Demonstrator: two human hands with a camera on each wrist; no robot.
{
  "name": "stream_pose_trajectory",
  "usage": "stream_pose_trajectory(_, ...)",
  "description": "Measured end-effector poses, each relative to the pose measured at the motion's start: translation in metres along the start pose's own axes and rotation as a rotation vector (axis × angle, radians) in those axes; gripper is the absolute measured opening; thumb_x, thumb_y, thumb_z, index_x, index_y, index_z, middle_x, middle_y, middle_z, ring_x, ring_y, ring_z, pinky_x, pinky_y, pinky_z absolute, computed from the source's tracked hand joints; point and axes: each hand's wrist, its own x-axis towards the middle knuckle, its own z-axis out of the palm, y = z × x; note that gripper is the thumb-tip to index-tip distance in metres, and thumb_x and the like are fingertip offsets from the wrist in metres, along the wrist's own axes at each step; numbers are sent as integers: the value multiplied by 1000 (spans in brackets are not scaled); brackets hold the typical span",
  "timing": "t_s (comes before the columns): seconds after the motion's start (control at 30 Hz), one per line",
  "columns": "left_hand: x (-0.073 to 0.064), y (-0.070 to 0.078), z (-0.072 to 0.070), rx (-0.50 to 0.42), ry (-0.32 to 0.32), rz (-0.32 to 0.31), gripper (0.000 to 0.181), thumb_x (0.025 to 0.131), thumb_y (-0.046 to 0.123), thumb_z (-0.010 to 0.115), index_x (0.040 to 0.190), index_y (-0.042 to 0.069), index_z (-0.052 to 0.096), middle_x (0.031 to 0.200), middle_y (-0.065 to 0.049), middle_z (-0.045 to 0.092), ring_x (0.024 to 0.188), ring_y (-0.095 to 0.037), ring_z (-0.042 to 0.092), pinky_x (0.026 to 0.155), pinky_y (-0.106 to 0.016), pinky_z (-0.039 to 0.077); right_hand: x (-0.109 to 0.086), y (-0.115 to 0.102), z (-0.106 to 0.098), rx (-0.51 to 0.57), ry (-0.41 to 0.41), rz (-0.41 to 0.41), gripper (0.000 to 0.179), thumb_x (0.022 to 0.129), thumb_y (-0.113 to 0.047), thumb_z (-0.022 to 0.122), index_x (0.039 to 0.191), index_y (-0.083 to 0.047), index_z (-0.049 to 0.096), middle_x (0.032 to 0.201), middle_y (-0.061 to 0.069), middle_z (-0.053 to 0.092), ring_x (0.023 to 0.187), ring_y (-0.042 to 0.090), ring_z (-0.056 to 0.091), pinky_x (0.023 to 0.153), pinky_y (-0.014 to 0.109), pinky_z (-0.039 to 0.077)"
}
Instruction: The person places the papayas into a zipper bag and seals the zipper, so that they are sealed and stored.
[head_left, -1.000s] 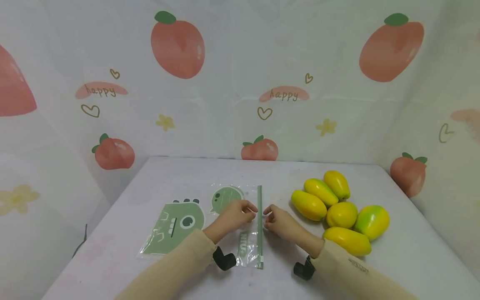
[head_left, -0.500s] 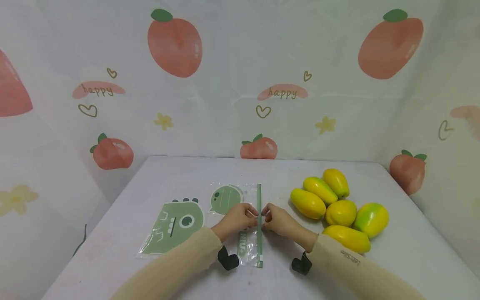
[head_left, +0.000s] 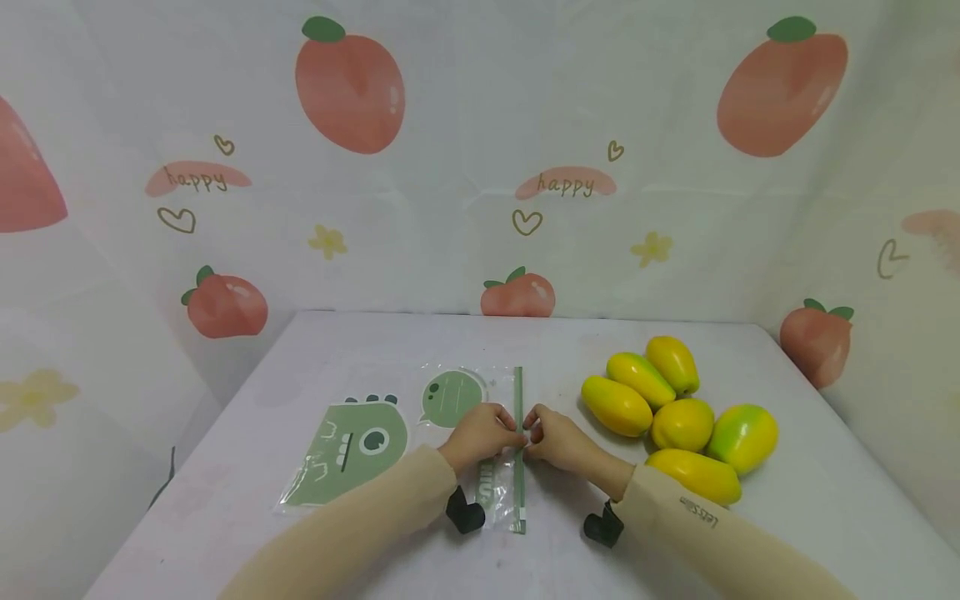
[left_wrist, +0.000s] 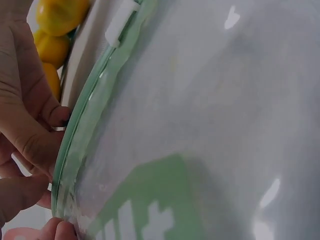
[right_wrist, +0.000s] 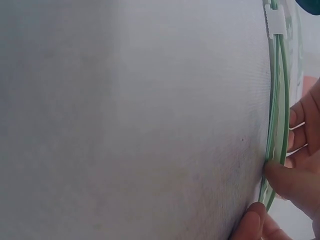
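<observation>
A clear zip bag (head_left: pixel 442 402) with a green dinosaur print lies flat on the table, its green zip strip (head_left: pixel 519 492) on the right side. My left hand (head_left: pixel 480 435) pinches the strip from the bag side. Facing it, my right hand (head_left: pixel 562 442) pinches the same edge from the right, fingertips close to the left ones. In the right wrist view the strip shows as two green lips, slightly parted below the white slider (right_wrist: pixel 275 21), with the left thumb (right_wrist: pixel 290 182) over them. The left wrist view has the slider near the top and the right hand (left_wrist: pixel 25 110) along the strip.
Several yellow-green mangoes (head_left: pixel 682 427) lie grouped on the table right of the right hand. A white cloth printed with peaches (head_left: pixel 352 96) hangs behind the table (head_left: pixel 555 558). Black wrist pieces (head_left: pixel 467 512) sit beneath the sleeves.
My left hand has moved right, from over the bag onto the zip strip. The right hand has shifted slightly left to the same strip. The mangoes stay in place.
</observation>
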Motion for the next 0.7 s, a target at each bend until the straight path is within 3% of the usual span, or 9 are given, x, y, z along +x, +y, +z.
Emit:
stream_pose_trajectory(0.27,3,0,0,27,3,-20,16,74,10,76,78,6,61,58,4,51,51,-8,46,48,-19,38,1,-1,-1,-9,-12,-1,35,77,-3,77,104,-5,55,82,5,58,72,17,51,64,27,45)
stream_pose_trajectory(0.47,4,-3,-2,-50,-2,-34,29,70,-2,66,96,6,56,57,2,53,50,-9,50,47,-20,41,3,2,0,-12,-11,-14,35,76,-4,78,103,-5,55,82,5,59,72,17,52,64,28,45)
stream_pose_trajectory(0.57,4,-4,-5,-88,-34,-1,33,71,-5,60,100,8,51,56,1,53,50,-10,52,46,-21,44,3,2,-1,-9,-9,-14,36,76,-5,79,102,-5,55,81,5,58,71,17,52,64,28,46)
stream_pose_trajectory(0.7,7,-5,-7,-104,-90,22,22,76,-5,57,95,6,55,57,1,52,49,-8,52,48,-20,47,3,2,-2,-4,-9,-14,36,76,-5,79,102,-5,54,81,5,58,71,17,52,63,27,45)
